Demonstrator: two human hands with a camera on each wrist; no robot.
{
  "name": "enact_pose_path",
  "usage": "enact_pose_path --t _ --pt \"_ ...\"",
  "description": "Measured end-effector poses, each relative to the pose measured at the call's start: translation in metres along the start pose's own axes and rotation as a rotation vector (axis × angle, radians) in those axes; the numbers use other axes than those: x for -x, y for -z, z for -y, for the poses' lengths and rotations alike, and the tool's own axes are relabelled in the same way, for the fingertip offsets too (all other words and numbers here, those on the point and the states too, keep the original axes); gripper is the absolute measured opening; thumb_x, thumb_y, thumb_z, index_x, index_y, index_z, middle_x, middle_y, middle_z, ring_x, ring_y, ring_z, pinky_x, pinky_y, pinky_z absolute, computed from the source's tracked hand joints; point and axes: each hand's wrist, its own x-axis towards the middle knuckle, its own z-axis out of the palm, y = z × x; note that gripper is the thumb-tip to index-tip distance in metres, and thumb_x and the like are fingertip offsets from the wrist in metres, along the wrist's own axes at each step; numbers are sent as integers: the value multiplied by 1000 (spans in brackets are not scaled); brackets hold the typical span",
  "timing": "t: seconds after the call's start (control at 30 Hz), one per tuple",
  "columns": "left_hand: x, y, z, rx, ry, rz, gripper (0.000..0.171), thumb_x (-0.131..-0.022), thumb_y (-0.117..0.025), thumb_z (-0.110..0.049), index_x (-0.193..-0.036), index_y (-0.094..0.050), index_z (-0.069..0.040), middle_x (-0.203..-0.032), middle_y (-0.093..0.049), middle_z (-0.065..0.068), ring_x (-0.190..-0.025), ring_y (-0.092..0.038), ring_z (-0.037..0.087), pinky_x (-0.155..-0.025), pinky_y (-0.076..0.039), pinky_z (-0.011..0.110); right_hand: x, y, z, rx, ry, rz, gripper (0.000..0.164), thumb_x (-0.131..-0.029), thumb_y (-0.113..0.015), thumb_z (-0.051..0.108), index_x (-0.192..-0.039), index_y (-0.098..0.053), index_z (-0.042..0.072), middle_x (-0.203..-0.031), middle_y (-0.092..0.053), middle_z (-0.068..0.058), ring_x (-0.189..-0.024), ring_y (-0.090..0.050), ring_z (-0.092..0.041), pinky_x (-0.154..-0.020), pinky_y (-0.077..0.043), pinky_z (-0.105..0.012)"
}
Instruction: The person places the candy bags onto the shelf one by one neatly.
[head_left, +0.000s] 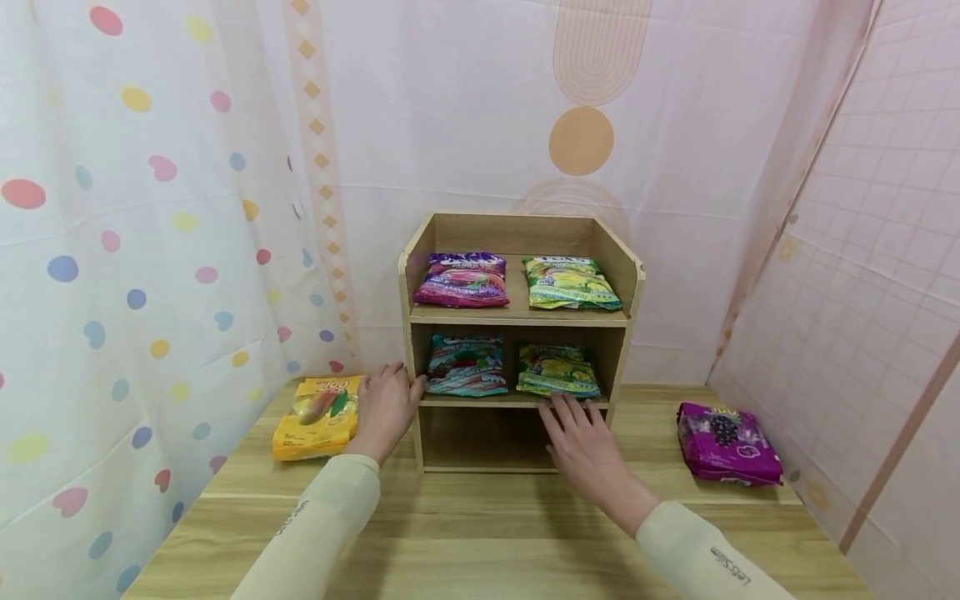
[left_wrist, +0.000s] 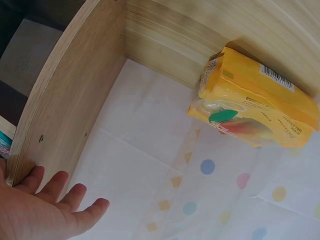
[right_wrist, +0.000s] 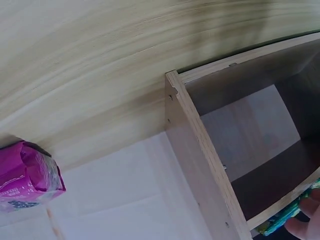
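A wooden three-level shelf (head_left: 517, 317) stands on the table. My left hand (head_left: 387, 408) holds its left side panel (left_wrist: 75, 90) at the front edge, thumb at the edge and fingers spread along the outside. My right hand (head_left: 588, 450) touches the front of a green-yellow candy bag (head_left: 557, 371) on the middle level, fingers mostly straight; the right wrist view catches only fingertips beside that bag (right_wrist: 282, 217). Left of it on the same level lies a teal candy bag (head_left: 467, 365). On top sit a purple candy bag (head_left: 463, 280) and another green-yellow bag (head_left: 572, 282).
A yellow mango-printed bag (head_left: 318, 417) lies on the table (head_left: 480, 533) close to my left hand. Farther right is a purple grape-printed bag (head_left: 727, 443). Patterned curtains (head_left: 480, 108) hang behind and at both sides. The shelf's bottom level (head_left: 483, 437) opens toward me.
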Motion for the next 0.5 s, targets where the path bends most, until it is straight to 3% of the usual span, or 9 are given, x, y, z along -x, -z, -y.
enact_pose_path --t 0.13,0.27,0.37,0.43,0.5 --pt "0 0 0 -1 0 2 43 -101 -56 -31 -109 -69 9 -131 -59 26 -123 -51 45 -105 -30 63 0 -2 0 -28 -43 66 75 -89 -72 44 -148 -43 10 -147 -43 -19 -131 -46 -34 -102 -40 -56" --pt "0 0 0 -3 0 3 44 -101 -55 -31 -111 -68 9 -130 -59 25 -122 -51 45 -105 -31 62 3 -6 -1 -76 -53 44 74 -88 -73 42 -148 -43 10 -145 -45 -20 -129 -48 -34 -103 -39 -58" --pt "0 0 0 -3 0 1 44 -101 -55 -31 -113 -68 9 -130 -60 25 -121 -52 45 -104 -31 62 6 -9 -2 -114 -30 -47 60 -93 -67 36 -144 -50 10 -136 -53 -18 -121 -54 -34 -100 -42 -56" --pt "0 1 0 -3 0 -1 44 -101 -56 -31 -112 -68 9 -130 -60 25 -121 -52 45 -104 -32 62 9 -13 -3 -127 -2 -143 41 -100 -53 33 -134 -59 10 -124 -61 -14 -109 -61 -31 -92 -48 -50" --pt "0 1 0 -1 1 -3 43 -101 -56 -31 -113 -68 9 -129 -60 25 -120 -52 45 -103 -32 62 12 -17 -4 -148 26 -242 37 -105 -37 30 -117 -67 11 -106 -65 -9 -92 -64 -27 -79 -51 -43"
